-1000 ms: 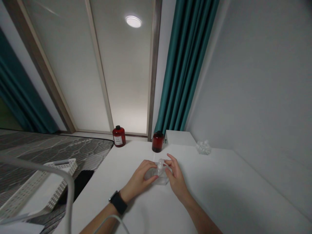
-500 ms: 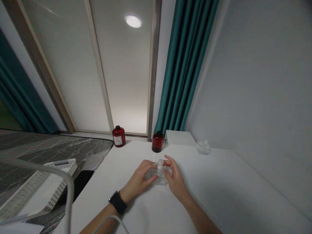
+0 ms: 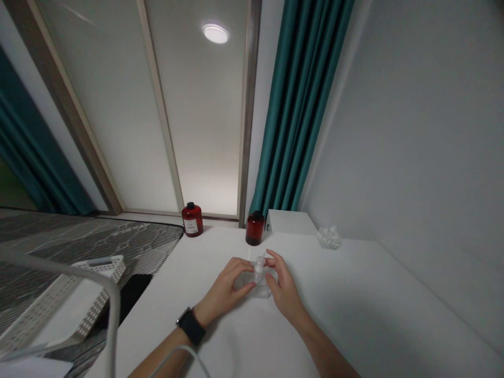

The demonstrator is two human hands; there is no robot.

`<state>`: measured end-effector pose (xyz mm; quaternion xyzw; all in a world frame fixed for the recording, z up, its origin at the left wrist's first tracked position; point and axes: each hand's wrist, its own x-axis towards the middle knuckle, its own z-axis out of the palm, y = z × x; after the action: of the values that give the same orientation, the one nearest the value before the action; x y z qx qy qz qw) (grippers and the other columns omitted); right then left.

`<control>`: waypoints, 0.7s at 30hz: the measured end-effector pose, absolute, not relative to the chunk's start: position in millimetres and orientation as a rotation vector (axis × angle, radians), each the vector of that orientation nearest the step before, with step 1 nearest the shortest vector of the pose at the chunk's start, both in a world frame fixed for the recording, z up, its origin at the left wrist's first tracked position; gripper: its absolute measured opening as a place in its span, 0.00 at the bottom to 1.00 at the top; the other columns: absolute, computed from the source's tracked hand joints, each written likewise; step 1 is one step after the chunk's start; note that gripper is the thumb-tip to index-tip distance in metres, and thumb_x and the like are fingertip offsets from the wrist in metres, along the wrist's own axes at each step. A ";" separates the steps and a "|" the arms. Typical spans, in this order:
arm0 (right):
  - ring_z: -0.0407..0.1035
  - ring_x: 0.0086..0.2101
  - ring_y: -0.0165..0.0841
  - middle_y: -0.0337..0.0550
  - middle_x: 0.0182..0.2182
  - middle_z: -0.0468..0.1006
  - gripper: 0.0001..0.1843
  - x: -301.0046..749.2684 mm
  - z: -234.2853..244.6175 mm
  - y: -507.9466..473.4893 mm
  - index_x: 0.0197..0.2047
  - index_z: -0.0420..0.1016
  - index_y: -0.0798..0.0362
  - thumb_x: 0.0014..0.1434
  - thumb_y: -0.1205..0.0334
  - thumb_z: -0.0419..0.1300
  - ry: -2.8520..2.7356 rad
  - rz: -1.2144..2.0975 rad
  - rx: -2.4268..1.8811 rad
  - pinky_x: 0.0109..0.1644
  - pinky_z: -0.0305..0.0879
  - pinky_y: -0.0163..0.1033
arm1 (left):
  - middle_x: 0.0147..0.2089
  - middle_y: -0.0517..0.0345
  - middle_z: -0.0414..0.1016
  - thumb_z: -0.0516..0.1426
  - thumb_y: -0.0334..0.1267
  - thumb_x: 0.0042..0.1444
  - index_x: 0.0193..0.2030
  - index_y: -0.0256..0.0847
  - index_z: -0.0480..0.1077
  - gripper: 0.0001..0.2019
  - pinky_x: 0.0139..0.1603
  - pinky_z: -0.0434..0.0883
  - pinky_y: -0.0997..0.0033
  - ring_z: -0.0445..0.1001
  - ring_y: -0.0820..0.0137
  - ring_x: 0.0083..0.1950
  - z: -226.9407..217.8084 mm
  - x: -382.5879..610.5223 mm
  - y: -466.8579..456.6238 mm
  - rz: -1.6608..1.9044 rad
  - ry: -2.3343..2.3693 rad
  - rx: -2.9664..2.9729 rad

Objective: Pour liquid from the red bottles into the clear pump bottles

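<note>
Clear plastic pouch [image 3: 258,286] held in closed left grip [image 3: 226,283] and right grip [image 3: 284,286], white tabletop [image 3: 366,310] extended toward 3 o'clock, dark-red bottle [image 3: 255,228] placed at 12 o'clock

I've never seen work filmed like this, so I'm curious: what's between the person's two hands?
In the head view, a clear plastic bag with a small translucent top lies between the left hand and the right hand, and the fingers of both touch it.

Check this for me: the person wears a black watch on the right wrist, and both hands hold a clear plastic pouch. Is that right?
Not quite: the black watch is on the left wrist, not the right, as the head view shows. The rest stands: the left hand and right hand hold the clear plastic pouch.
</note>
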<state>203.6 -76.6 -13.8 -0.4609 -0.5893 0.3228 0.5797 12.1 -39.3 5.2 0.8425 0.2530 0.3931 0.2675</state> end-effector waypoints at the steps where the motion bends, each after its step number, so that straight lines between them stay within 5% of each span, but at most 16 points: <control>1: 0.71 0.50 0.40 0.46 0.45 0.77 0.26 203.9 -14.0 -76.7 0.63 0.62 0.48 0.61 0.63 0.56 -1.372 0.754 -1.079 0.61 0.61 0.50 | 0.51 0.51 0.75 0.60 0.36 0.63 0.49 0.43 0.70 0.09 0.56 0.69 0.58 0.71 0.61 0.54 5.2 12.1 -39.2 1.061 0.683 2.275; 21: 0.70 0.51 0.39 0.46 0.48 0.76 0.28 202.9 -14.3 -77.6 0.64 0.63 0.47 0.60 0.65 0.57 -1.400 0.728 -1.093 0.61 0.63 0.49 | 0.51 0.50 0.74 0.59 0.37 0.63 0.50 0.44 0.71 0.09 0.57 0.69 0.57 0.70 0.60 0.55 3.2 11.1 -39.1 1.056 0.688 2.283</control>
<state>202.9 -77.6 -14.3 -0.4665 -0.5974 0.3107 0.5736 11.1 -39.1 3.2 0.8443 0.2545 0.3908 0.2638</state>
